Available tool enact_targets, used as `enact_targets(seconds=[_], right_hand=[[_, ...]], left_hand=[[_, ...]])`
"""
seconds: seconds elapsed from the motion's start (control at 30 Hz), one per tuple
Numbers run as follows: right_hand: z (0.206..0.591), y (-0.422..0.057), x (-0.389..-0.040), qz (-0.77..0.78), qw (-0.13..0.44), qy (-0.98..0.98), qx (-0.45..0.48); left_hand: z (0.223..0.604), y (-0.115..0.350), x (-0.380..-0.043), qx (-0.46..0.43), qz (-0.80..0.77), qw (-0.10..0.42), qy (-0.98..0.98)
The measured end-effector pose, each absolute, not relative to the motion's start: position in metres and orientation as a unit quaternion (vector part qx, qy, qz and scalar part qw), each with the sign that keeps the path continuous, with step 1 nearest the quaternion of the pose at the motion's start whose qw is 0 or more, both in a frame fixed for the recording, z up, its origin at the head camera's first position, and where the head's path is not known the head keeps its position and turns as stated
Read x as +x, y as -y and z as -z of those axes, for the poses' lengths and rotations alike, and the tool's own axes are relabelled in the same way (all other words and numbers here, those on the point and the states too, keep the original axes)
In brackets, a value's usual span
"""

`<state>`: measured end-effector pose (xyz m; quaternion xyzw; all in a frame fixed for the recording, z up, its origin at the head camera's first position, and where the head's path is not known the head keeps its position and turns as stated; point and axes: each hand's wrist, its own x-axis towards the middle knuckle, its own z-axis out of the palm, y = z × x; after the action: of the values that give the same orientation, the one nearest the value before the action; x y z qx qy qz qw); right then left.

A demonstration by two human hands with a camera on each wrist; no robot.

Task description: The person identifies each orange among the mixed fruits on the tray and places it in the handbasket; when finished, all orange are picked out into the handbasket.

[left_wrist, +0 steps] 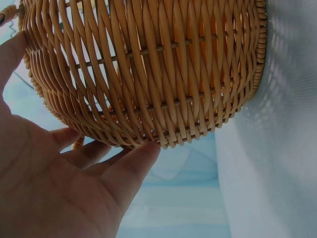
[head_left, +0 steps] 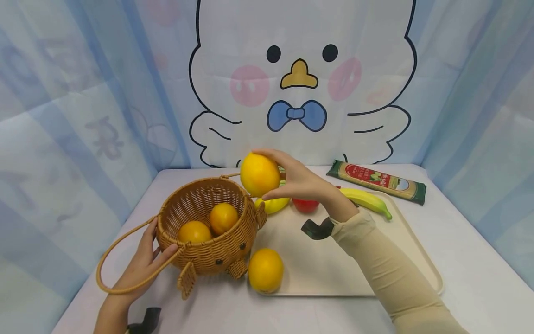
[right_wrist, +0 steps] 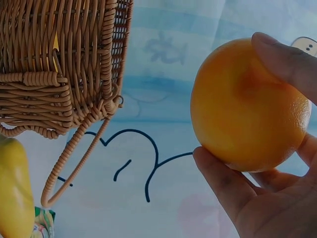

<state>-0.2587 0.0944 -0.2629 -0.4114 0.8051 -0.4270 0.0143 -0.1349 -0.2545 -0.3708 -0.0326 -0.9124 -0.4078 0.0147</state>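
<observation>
My right hand [head_left: 299,180] holds an orange [head_left: 259,174] between thumb and fingers, raised beside the rim of a brown wicker basket [head_left: 227,248]. In the right wrist view that orange is apart from the basket. My left hand [head_left: 139,265] touches the left side of the basket with spread, fairly straight fingers [left_wrist: 131,171]. The basket stands tilted, its mouth visible. Inside it lie two oranges, one at the front left [head_left: 194,232] and one at the right [head_left: 224,218]. The basket's loop handle [head_left: 102,260] hangs over my left wrist. Another orange [head_left: 266,270] sits by the tray's near-left corner.
A cream tray [head_left: 325,264] lies to the right of the basket. Toward its back are a banana [head_left: 367,202], a red fruit [head_left: 306,205] and a yellow fruit [head_left: 275,205], partly hidden. Behind it rests a long green-and-red packet [head_left: 377,181]. Printed curtains [head_left: 300,28] surround the table.
</observation>
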Motion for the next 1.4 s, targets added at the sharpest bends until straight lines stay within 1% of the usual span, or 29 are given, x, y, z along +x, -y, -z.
enact_targets(seconds=[0.3, 0.7, 1.4], right_hand=[[0.26, -0.079, -0.261, 0.423, 0.013, -0.793, -0.438], [0.255, -0.07, -0.261, 0.426, 0.024, -0.792, -0.437], [0.251, -0.039, -0.269, 0.405, 0.042, -0.794, -0.45]], left_hand=[[0.371, 0.255, -0.135, -0.031, 0.412, 0.013, 0.911], [0.371, 0.255, -0.136, -0.031, 0.409, 0.012, 0.912], [0.372, 0.256, -0.136, -0.032, 0.412, 0.01, 0.91]])
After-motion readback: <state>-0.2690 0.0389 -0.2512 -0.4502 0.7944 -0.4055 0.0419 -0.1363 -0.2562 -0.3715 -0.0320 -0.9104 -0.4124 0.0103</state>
